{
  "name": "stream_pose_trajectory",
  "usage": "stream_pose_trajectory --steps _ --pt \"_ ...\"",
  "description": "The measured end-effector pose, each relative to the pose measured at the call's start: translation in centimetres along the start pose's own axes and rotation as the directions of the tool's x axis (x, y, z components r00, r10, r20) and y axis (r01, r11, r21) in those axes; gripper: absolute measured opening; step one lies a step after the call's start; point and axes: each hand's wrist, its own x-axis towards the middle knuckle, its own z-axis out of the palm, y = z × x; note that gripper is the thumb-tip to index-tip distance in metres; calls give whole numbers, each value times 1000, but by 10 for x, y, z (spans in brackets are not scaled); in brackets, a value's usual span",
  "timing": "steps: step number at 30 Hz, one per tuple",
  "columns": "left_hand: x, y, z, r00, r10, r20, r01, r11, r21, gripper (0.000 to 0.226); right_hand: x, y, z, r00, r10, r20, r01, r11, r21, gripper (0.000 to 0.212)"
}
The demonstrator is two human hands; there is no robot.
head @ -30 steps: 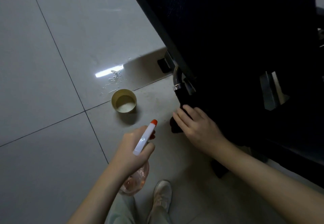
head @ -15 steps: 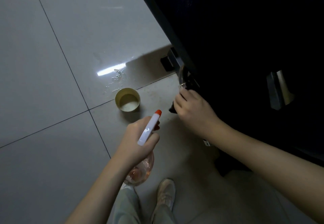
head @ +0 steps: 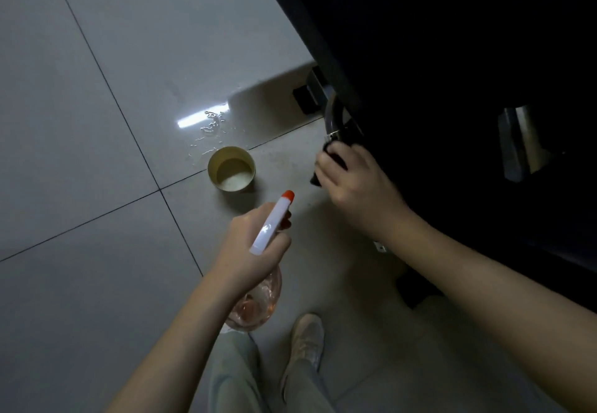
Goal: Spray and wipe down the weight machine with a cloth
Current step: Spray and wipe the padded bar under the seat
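We wiped the machine's lower bar with one hand and held the sprayer in the other.

Our right hand (head: 358,183), right of centre, was clamped on a dark cloth (head: 318,177) against the machine (head: 452,57) filling the upper right. Our left hand (head: 255,244), at lower centre, was closed around the bottle (head: 273,222), nozzle toward upper right. A cup (head: 231,169) stood on the floor (head: 97,122) at centre, beside droplets (head: 210,128).

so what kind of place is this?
Probably a gym, though the view is dark. A large black weight machine stands on a glossy tiled floor. The left hand holds a spray bottle, and the right hand presses a dark cloth to its frame.
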Motion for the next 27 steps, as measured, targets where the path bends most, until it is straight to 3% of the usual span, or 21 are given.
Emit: stream_pose_trajectory --steps 4,8,14,18,23,27 --pt "-1 4 -4 999 33 10 -33 999 8 61 -36 -9 -2 986 125 -112 -100 973 206 29" --pt "2 3 -3 999 52 9 -52 998 20 58 -29 -13 3 951 292 -103 -249 920 303 34" --pt "-3 5 3 999 38 22 -39 999 30 62 -73 -32 12 926 369 -85 -315 875 367 32" --pt "-7 8 5 997 50 57 -52 998 42 58 -88 -32 4 922 385 -50 -336 856 392 42" --pt "-10 7 10 997 57 48 -60 996 69 39 -80 -42 0 841 534 83 -518 752 408 51" --pt "-12 6 18 998 43 48 -45 998 44 37 -104 -43 6 874 477 89 -473 795 379 45"
